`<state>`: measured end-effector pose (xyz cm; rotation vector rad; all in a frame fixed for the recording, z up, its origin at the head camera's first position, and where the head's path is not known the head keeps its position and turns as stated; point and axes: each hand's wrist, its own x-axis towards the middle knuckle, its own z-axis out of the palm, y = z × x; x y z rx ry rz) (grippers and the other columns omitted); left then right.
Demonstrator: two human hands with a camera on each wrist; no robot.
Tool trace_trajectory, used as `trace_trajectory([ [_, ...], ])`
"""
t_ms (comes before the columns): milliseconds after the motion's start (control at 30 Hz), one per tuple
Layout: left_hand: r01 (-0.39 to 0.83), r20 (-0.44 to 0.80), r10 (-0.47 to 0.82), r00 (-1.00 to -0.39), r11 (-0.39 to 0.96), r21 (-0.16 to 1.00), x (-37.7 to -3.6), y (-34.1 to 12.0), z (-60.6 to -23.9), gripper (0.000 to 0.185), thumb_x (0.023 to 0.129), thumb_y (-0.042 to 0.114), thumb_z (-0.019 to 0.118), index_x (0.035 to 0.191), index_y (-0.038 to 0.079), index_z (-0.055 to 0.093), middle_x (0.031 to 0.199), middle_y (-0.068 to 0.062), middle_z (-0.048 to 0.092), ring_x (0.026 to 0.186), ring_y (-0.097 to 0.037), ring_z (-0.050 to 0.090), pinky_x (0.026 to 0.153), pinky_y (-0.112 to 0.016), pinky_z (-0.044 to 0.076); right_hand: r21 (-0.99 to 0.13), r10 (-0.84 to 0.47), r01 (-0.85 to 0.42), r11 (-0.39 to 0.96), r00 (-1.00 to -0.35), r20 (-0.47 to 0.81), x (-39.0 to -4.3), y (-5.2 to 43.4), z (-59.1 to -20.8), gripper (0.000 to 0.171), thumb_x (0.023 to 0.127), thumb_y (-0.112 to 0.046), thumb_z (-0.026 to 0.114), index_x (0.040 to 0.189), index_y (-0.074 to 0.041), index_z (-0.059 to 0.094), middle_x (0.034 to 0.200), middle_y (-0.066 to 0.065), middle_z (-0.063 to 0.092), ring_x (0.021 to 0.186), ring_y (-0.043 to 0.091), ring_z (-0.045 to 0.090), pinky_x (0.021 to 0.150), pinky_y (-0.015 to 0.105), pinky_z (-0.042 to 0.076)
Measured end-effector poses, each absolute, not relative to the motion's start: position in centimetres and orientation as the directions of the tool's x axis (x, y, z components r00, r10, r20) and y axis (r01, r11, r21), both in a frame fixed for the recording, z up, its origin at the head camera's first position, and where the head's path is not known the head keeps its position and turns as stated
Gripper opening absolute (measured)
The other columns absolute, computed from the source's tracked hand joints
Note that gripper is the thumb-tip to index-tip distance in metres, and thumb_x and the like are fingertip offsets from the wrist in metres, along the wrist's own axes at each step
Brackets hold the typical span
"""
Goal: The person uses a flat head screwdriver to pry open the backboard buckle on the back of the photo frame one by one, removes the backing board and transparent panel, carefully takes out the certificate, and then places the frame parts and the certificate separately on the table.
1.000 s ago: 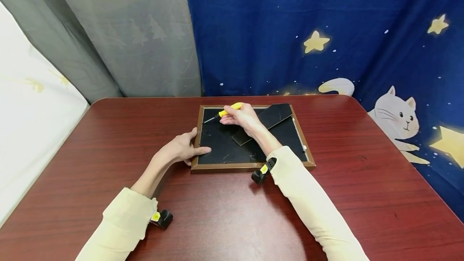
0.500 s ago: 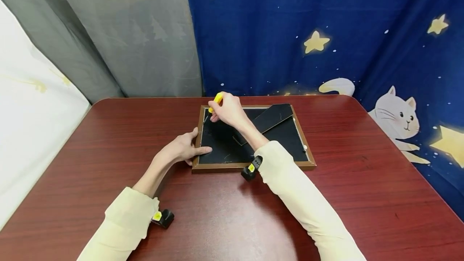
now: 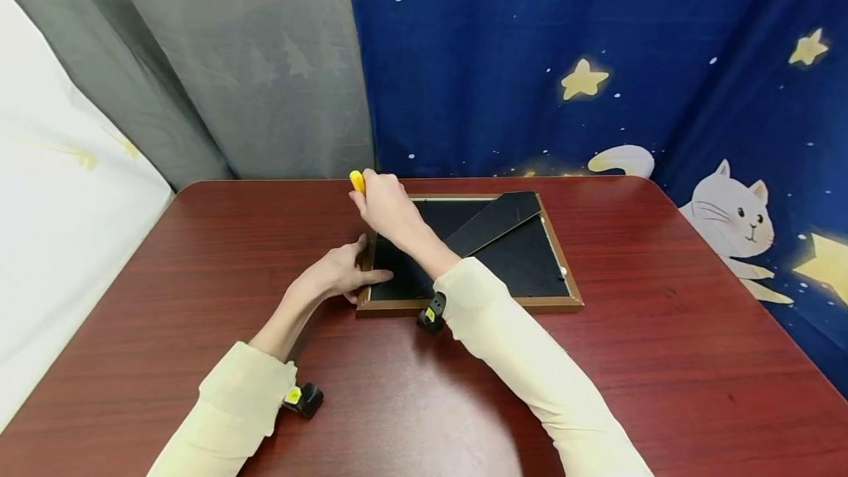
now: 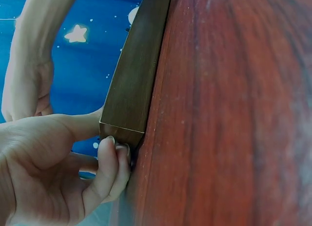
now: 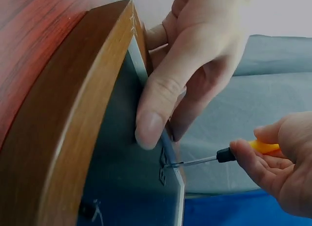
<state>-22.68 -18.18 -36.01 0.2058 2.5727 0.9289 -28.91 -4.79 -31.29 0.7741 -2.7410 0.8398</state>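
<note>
A picture frame (image 3: 550, 305) with a brown wooden rim lies face down, its black back upward and a black easel leg (image 3: 500, 219) slanting across it. My left hand (image 3: 338, 271) grips the frame's left side, thumb over the backing and fingers curled against the outer edge. My right hand (image 3: 391, 208) holds a screwdriver (image 5: 200, 160) by its yellow handle above the far left corner. In the right wrist view, the metal tip meets a small fitting (image 5: 163, 167) at the backing's edge. The head view hides the tip behind the right hand.
The frame rests on a reddish-brown wooden table (image 3: 371, 403), toward its far edge. Behind it hang a grey curtain (image 3: 265, 94) and a blue one (image 3: 477, 57) with stars and a white cat. A small black camera sits on each wrist.
My right hand has moved left with the screwdriver, from over the backing to the frame's left edge, and its handle has swung more upright. The left hand keeps its grip on the frame.
</note>
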Motion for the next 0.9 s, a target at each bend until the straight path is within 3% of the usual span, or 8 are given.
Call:
trace_trajectory([
  [100,0.006,-0.310,0.268,-0.912,0.765,0.644,-22.7,-18.2,-36.0,0.102,0.093,0.045,0.072,0.159,-0.004,0.010,0.101,-0.019,0.062,0.054,-0.017,0.065,0.082,-0.036,0.056,-0.486,-0.427,-0.527,0.697,-0.850,0.309,-28.9,-4.7,-31.2,0.026,0.103,-0.023,0.061,0.111,0.002,0.061,0.088,0.011,0.065,0.066,0.015,0.063,0.063,0.019,0.055],
  [267,-0.011,-0.317,0.263,-0.911,0.754,0.656,-22.7,-18.2,-36.1,0.101,0.094,0.043,0.072,0.160,-0.003,0.011,0.121,-0.027,0.057,0.055,-0.019,0.066,0.073,-0.033,0.057,-0.625,-0.420,-0.502,0.598,-0.860,0.289,-29.0,-3.5,-31.5,0.023,0.103,-0.024,0.062,0.105,-0.002,0.059,0.079,0.009,0.061,0.059,0.016,0.060,0.054,0.020,0.052],
  [433,-0.041,-0.332,0.253,-0.909,0.737,0.675,-22.7,-18.1,-36.2,0.100,0.094,0.041,0.072,0.160,-0.001,0.010,0.121,-0.028,0.057,0.055,-0.019,0.066,0.064,-0.032,0.058,-0.674,-0.419,-0.495,0.549,-0.860,0.291,-28.9,-2.6,-31.9,0.024,0.103,-0.027,0.062,0.103,-0.004,0.059,0.074,0.007,0.059,0.056,0.015,0.058,0.051,0.021,0.048],
  [700,-0.056,-0.358,0.244,-0.901,0.753,0.656,-22.7,-18.1,-36.1,0.101,0.094,0.042,0.072,0.161,0.000,0.009,0.122,-0.026,0.056,0.057,-0.019,0.064,0.065,-0.031,0.057,-0.720,-0.364,-0.498,0.483,-0.862,0.352,-29.0,-0.9,-31.9,0.025,0.103,-0.029,0.061,0.100,-0.004,0.062,0.074,0.006,0.064,0.054,0.013,0.063,0.052,0.025,0.053],
  [900,-0.043,-0.340,0.247,-0.907,0.749,0.661,-22.7,-18.0,-36.1,0.098,0.094,0.042,0.072,0.161,0.001,0.012,0.126,-0.027,0.056,0.058,-0.020,0.065,0.064,-0.032,0.058,-0.781,-0.312,-0.480,0.399,-0.872,0.377,-29.7,1.8,-31.1,0.021,0.103,-0.029,0.062,0.104,-0.008,0.063,0.076,0.006,0.067,0.062,0.027,0.068,0.054,0.029,0.055],
])
